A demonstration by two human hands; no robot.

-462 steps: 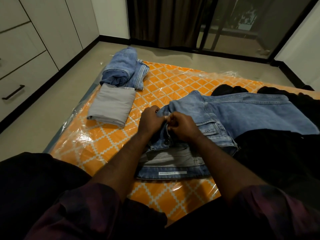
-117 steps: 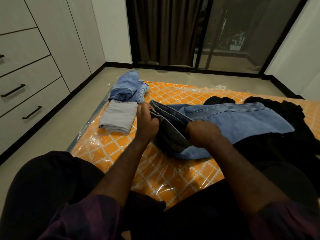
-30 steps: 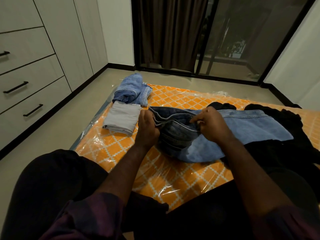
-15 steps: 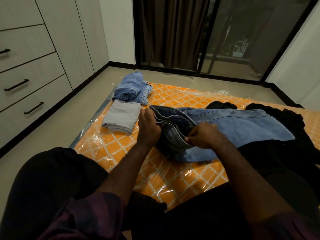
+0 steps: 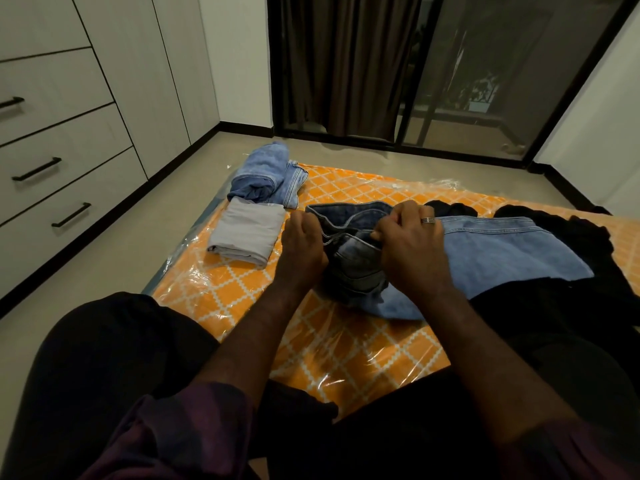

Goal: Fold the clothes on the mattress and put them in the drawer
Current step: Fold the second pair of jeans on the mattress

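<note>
R hand (image 5: 410, 251) has moved vs ~0.5 s ago: it was low on the near edge of the jeans (image 5: 491, 251), now it's up at the waistband's far side, fingers curled and pinching denim. L hand (image 5: 300, 249) hasn't shifted, fist closed round the waistband's left end. Waist section is bunched between both hands, dark inner side showing; legs lie flat to the right across the mattress (image 5: 332, 344).

Read: still squaring up the waistband/seams, no real fold on this pair yet.

Status of the rest:
- rolled blue jeans (image 5: 259, 174) + folded grey garment (image 5: 246, 232) done, parked at the mattress's far-left corner, touching each other
- black clothes (image 5: 561, 230) in an unfolded heap to the right, partly under the jeans legs
- drawers (image 5: 59, 161) on left wall all closed, nothing stowed AFAICT

So roughly 2 items folded, 1 in progress, black pile + drawer step pending. Next probably halve legs over toward the waist.
</note>
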